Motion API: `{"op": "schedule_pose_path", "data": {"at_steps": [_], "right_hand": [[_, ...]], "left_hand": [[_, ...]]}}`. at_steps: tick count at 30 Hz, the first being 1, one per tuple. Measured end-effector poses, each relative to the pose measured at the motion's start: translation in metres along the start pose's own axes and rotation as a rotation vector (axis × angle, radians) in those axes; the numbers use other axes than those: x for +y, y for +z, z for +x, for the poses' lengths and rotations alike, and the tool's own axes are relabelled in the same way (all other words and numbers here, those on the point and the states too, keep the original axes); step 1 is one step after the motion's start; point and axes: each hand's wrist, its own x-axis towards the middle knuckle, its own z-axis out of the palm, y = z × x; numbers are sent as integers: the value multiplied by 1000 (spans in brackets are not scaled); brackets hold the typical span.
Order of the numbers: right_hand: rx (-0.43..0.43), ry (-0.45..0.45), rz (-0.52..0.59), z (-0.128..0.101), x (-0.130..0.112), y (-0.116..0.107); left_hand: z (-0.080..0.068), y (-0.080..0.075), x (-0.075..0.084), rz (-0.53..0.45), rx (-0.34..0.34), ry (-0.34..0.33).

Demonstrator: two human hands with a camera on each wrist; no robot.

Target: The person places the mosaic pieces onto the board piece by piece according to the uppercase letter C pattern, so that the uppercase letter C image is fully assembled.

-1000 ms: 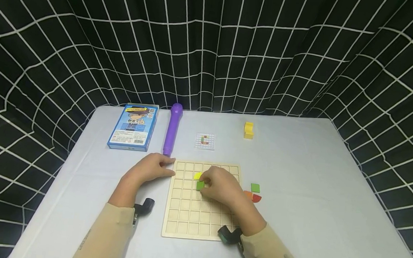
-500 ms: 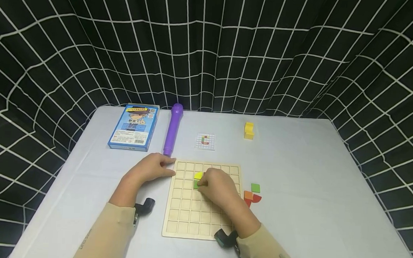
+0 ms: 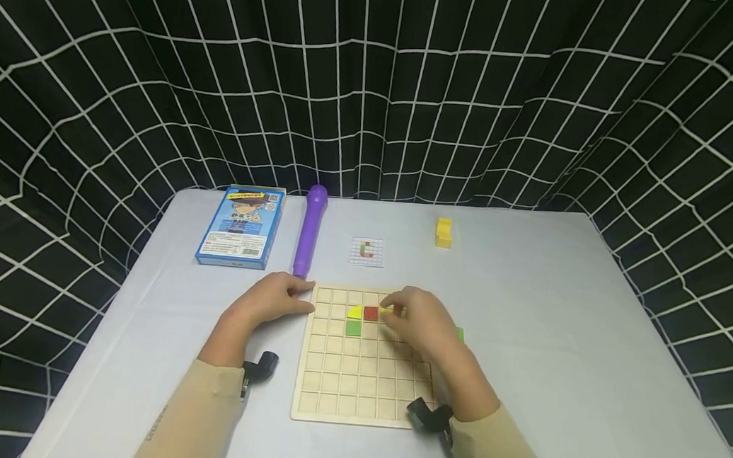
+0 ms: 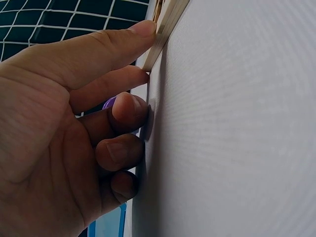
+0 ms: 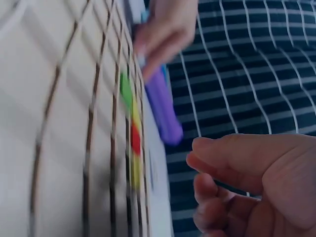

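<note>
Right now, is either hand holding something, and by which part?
The right hand has its fingertips at a small yellow tile on the wooden grid board; a grip cannot be told. The left hand only touches the board's edge.

Head view high, wrists low and close.
All share the board (image 3: 364, 356); wrist cameras skim along the table (image 4: 237, 123), facing far.

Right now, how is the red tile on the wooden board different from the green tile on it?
The red tile sits one row farther from the person than the green tile. The red tile lies beside the right hand, between two yellow pieces, while the green tile lies below the left yellow piece. Both look square, each lying flat in one cell of the wooden board.
</note>
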Motion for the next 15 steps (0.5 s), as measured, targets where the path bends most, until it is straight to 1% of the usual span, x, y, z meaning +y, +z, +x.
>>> {"op": "schedule_pose_path", "data": {"at_steps": [3, 8, 11, 15], "right_hand": [[-7, 54, -25, -7, 24, -18], [-68, 156, -111, -17, 62, -42], [-107, 239, -165, -22, 79, -47], [-141, 277, -160, -26, 91, -48]], "left_hand": [[1, 1, 1, -1, 1, 5], [0, 0, 1, -2, 0, 11], [0, 0, 1, 3, -1, 20], [1, 1, 0, 8, 0, 26]]}}
